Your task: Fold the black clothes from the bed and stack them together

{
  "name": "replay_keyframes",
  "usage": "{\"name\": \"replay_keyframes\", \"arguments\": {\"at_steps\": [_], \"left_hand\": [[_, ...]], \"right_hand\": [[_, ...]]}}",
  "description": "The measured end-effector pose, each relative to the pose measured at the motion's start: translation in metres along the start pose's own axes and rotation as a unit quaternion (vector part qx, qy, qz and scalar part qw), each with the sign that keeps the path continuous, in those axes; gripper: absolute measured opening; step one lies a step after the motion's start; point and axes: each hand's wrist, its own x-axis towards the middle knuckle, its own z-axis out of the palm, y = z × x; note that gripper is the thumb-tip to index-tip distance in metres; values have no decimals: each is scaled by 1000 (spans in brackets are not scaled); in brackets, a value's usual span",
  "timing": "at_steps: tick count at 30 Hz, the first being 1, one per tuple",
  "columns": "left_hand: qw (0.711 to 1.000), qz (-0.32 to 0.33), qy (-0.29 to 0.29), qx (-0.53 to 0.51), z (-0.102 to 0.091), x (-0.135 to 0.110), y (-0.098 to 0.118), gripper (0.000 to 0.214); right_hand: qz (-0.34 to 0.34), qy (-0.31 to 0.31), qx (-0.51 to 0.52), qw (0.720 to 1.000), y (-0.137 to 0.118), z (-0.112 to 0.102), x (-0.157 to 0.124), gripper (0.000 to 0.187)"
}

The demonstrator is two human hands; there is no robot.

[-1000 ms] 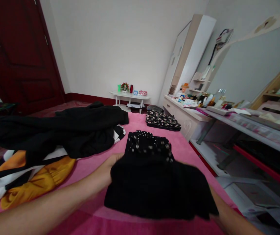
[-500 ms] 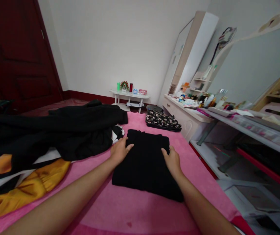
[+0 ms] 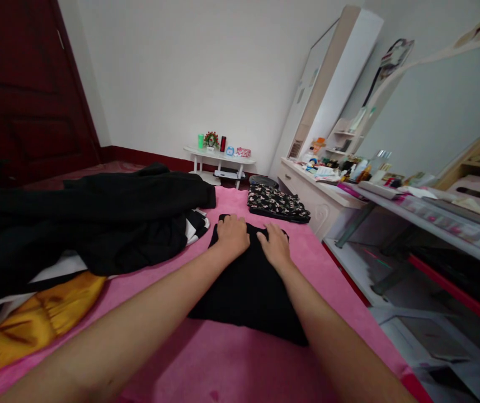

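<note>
A folded black garment [image 3: 250, 296] lies flat on the pink bedspread [image 3: 223, 358] in front of me; its exact kind does not show. My left hand [image 3: 232, 235] rests on its far left part, palm down with the fingers stretched forward. On the far right part lies my right hand [image 3: 274, 243], its fingers also extended and the thumb apart. Both hands press on the cloth without gripping it. Beyond them sits a folded black floral garment [image 3: 277, 201] with a plain black edge beneath.
To the left is a heap of loose black clothes [image 3: 139, 207] with a mustard-yellow garment [image 3: 51, 313] under it. A white dresser [image 3: 328, 193] crowded with bottles stands at the right, beside a glass-topped desk [image 3: 445, 218]. A small white table [image 3: 219, 157] is against the wall.
Both hands have moved from the garment's side edges inward and forward onto its top surface, now closer together. The garment lies in about the same place.
</note>
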Motion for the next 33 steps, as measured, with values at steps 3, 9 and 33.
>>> {"name": "replay_keyframes", "arguments": {"at_steps": [3, 9, 33], "left_hand": [[999, 46, -21, 9, 29, 2, 5, 50], [999, 34, -7, 12, 51, 29, -25, 56], [1000, -2, 4, 1, 52, 42, -36, 57]], "right_hand": [[14, -90, -27, 995, -1, 16, 4, 49], [22, -91, -49, 994, 22, 21, 24, 48], [77, -35, 14, 996, 42, 30, 35, 38]]}}
